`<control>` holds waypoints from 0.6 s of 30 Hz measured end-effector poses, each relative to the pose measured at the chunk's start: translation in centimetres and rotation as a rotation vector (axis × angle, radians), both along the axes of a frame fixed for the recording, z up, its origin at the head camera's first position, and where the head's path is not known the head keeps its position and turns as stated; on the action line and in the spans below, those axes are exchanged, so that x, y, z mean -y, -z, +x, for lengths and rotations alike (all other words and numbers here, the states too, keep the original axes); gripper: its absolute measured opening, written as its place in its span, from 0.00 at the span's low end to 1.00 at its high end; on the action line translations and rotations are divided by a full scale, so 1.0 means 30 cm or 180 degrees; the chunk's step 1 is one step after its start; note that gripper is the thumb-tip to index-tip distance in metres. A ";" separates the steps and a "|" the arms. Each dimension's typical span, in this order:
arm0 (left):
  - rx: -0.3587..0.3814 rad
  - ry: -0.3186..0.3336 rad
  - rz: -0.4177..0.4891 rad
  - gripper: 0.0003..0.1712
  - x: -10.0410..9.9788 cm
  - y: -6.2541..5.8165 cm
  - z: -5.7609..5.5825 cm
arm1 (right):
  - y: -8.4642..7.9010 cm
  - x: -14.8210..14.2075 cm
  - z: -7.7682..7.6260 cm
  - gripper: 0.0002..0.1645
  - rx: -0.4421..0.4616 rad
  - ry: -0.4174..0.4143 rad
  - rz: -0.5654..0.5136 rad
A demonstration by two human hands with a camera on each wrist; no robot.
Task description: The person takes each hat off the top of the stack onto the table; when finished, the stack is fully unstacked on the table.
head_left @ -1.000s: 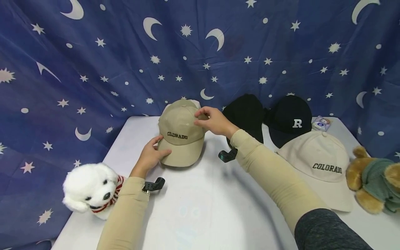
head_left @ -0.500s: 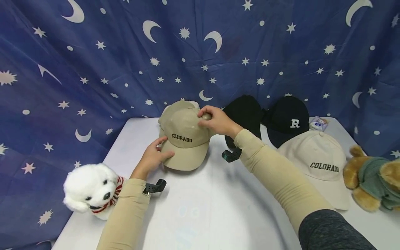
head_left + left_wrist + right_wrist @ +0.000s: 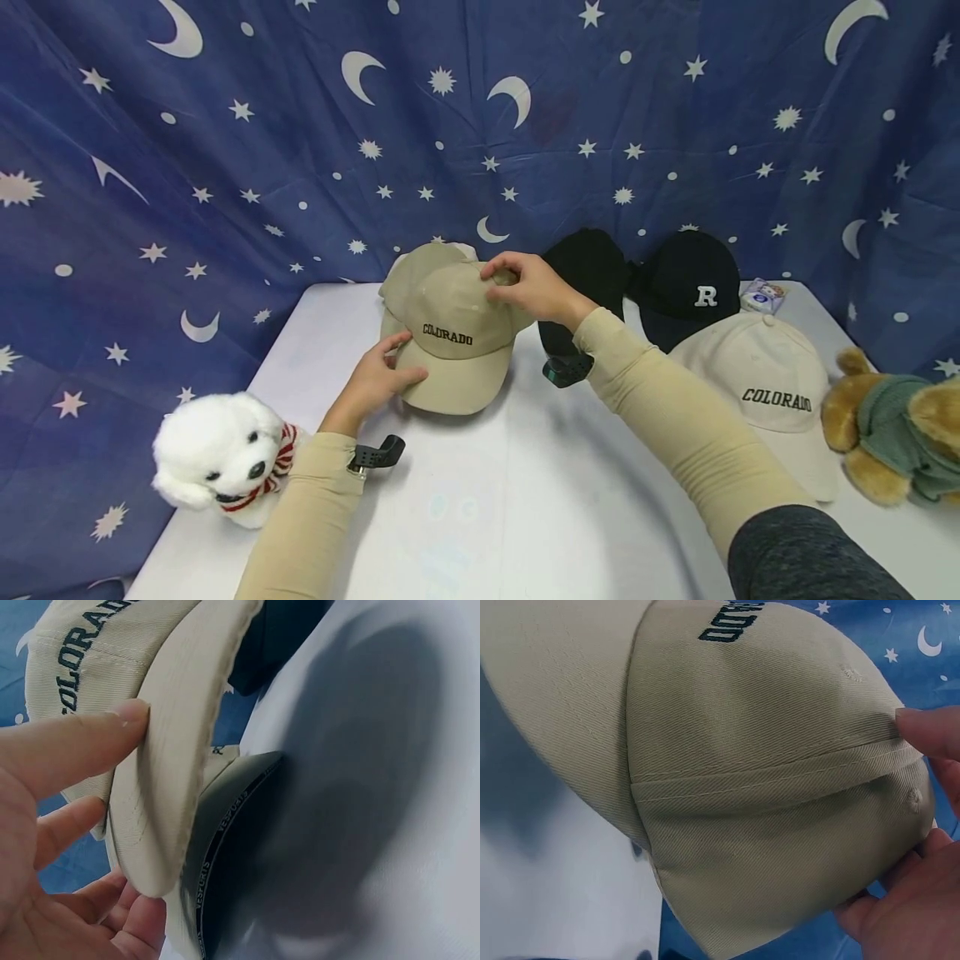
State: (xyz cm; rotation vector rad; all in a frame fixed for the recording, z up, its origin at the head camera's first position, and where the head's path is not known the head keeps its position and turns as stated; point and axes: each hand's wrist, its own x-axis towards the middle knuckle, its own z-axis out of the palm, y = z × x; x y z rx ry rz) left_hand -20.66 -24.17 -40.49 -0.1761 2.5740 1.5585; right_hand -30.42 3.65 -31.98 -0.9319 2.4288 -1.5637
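Note:
Both hands hold a khaki baseball cap [image 3: 453,304] with COLORADO stitched across its front. My left hand [image 3: 375,383] pinches the brim's left side, thumb on top. In the left wrist view the thumb [image 3: 112,727] lies over the brim and the other fingers pass behind it. My right hand [image 3: 536,287] pinches the upper right of the crown, seen also in the right wrist view as fingers [image 3: 937,735] at the crown's edge. A second khaki cap [image 3: 408,271] stands just behind, mostly covered. A sliver of whitish cap [image 3: 467,249] shows at the back.
Right of the hands sit a black cap [image 3: 585,267], a dark cap with an R [image 3: 690,275] and a cream COLORADO cap [image 3: 780,367]. A small packet [image 3: 763,295], a brown teddy bear [image 3: 892,433] and a white plush dog [image 3: 217,450] share the white table [image 3: 465,533].
The front khaki cap has shifted right and slightly nearer with both hands on it. More of the second khaki cap behind it now shows at the left.

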 end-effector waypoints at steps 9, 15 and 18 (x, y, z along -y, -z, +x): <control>-0.0112 0.0161 0.0045 0.45 -0.030 0.003 0.014 | -0.008 -0.035 0.012 0.15 -0.0031 0.0050 0.0088; -0.0226 0.0243 0.0099 0.45 -0.048 0.008 0.021 | -0.020 -0.065 0.022 0.17 -0.0066 0.0074 0.0135; -0.0247 0.0259 0.0104 0.45 -0.062 0.007 0.025 | -0.024 -0.084 0.028 0.17 -0.0050 0.0075 0.0144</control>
